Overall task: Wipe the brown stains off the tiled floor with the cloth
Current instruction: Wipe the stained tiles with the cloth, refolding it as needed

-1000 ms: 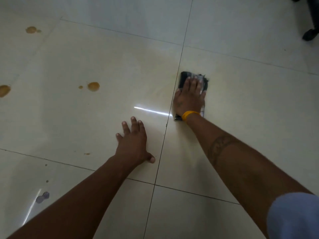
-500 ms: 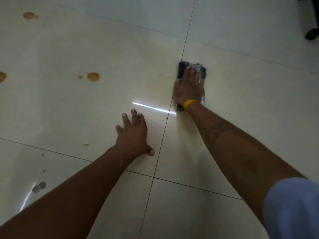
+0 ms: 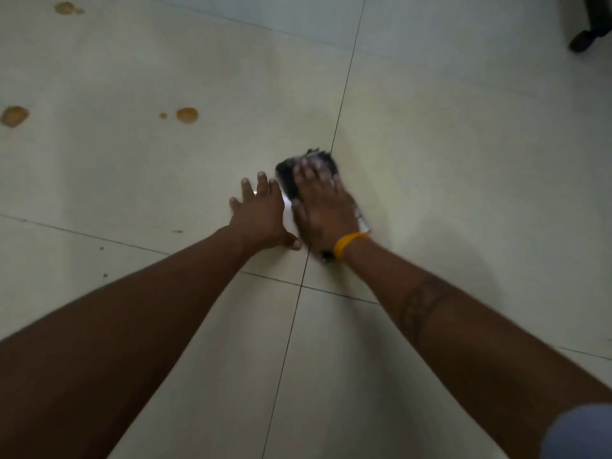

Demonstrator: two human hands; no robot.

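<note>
- Right hand [image 3: 323, 210]: laid flat on the cloth [image 3: 291, 175], fingers extended and slightly spread, pressing it against the floor. The fingers are not curled round the cloth. The hand is motion-blurred.
- Cloth: dark with lighter patches, bunched under the right hand. It lies on the tiled floor [image 3: 463, 160] across the long grout line [image 3: 344, 91], a little beyond the point where four tiles meet. Its far edge shows past the fingertips; a small part shows at the wrist.
- Wristband [image 3: 347, 244]: yellow, on the right wrist.
- Left hand [image 3: 261, 215]: palm down on the floor just beside the right hand, fingers straight and spread, thumb out toward the grout line. It holds nothing. Whether it touches the cloth cannot be told.
- Brown stains: one round stain [image 3: 187, 114] with a small spot [image 3: 163, 115] just beside it, on the tile left of the grout line; a larger stain [image 3: 14, 115] at the left edge of the view; another stain [image 3: 66, 8] near the far left corner. All are well apart from the cloth.
- Small dark specks [image 3: 105, 275] lie on the floor near the left forearm.
- Dark object [image 3: 586, 38]: at the far right corner of the view, resting on the floor; type not identifiable.
- Sleeve [image 3: 579, 432]: pale blue, at the near right corner.
- No containers are visible.
</note>
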